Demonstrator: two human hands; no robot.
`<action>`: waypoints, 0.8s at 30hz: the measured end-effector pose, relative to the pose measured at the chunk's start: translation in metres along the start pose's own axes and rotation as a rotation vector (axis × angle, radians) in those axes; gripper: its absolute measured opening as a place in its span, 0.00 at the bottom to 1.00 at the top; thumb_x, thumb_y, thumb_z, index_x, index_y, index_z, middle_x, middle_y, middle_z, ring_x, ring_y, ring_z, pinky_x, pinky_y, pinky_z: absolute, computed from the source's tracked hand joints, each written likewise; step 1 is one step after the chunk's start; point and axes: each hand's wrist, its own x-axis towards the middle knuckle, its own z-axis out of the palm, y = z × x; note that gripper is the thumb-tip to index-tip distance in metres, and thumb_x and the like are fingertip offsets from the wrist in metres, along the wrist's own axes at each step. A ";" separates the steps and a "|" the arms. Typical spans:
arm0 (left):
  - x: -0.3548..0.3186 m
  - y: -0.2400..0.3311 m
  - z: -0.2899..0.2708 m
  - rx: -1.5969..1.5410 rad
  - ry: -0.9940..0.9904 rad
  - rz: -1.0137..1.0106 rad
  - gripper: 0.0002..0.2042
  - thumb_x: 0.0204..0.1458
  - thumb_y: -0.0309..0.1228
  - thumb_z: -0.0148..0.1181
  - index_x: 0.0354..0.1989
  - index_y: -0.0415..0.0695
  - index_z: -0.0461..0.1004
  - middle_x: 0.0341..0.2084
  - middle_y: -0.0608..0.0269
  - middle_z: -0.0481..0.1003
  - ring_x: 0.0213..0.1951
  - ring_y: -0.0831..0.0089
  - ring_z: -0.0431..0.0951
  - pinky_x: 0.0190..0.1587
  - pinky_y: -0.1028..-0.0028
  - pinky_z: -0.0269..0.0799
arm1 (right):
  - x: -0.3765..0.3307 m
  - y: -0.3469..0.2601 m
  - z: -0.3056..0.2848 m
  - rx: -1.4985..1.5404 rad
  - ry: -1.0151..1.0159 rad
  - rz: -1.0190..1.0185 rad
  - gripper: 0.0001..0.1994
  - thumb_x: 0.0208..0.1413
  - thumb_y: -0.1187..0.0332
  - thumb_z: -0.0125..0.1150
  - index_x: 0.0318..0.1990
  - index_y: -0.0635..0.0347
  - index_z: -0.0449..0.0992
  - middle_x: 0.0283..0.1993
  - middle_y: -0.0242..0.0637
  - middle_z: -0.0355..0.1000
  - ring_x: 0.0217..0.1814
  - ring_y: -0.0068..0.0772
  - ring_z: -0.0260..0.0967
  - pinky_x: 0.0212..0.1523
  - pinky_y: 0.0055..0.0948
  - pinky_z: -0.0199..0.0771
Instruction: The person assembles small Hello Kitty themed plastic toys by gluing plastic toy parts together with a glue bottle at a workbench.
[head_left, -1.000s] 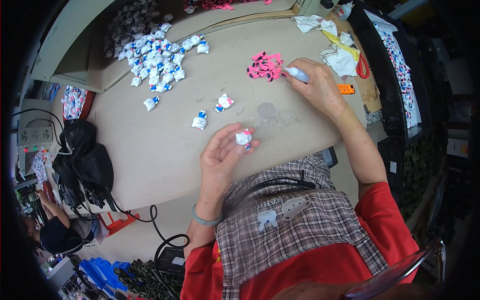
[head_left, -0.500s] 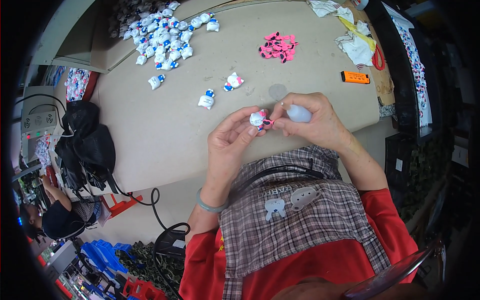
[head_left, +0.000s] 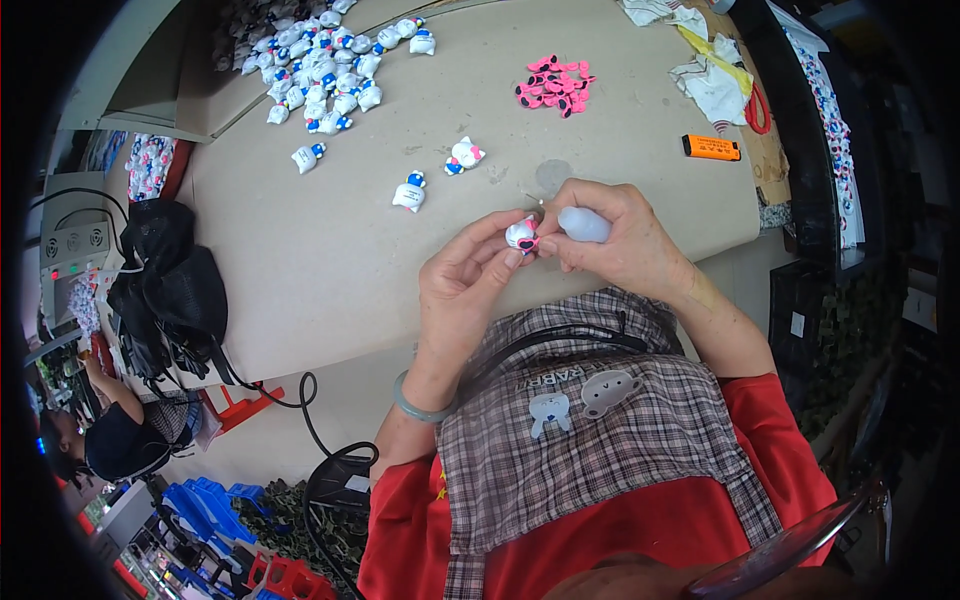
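Near the table's front edge, my left hand (head_left: 462, 268) is closed around a small white toy figurine (head_left: 518, 232) with a pink bow, pinched between thumb and fingers. A tiny pair of pink sunglasses (head_left: 529, 245) with dark lenses lies against the figurine's face, at my right fingertips. My right hand (head_left: 635, 238) also grips a translucent white squeeze bottle (head_left: 584, 225) in its palm, with the thin tip pointing up and left. Beyond my hands, two similar figurines lie on the table: one with a pink bow (head_left: 465, 156) and another with blue clothing (head_left: 409, 192).
A heap of white and blue figurines (head_left: 320, 75) lies at the far left, with one stray figurine (head_left: 308, 157) nearer. Pink sunglasses (head_left: 555, 86) form a pile at the back. An orange box (head_left: 711, 148) and crumpled cloths (head_left: 705, 80) sit at right. A black bag (head_left: 175, 290) hangs at left.
The pink sunglasses have come from beside the figurine onto its face. My right hand has shifted slightly left, and the bottle has turned a little in it.
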 end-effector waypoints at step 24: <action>0.000 -0.009 0.006 0.084 0.088 0.083 0.12 0.58 0.19 0.53 0.50 0.31 0.69 0.47 0.49 0.74 0.47 0.67 0.77 0.52 0.70 0.74 | 0.000 0.011 0.016 -0.246 0.284 -0.164 0.12 0.49 0.66 0.68 0.33 0.61 0.71 0.28 0.41 0.74 0.29 0.42 0.76 0.30 0.32 0.73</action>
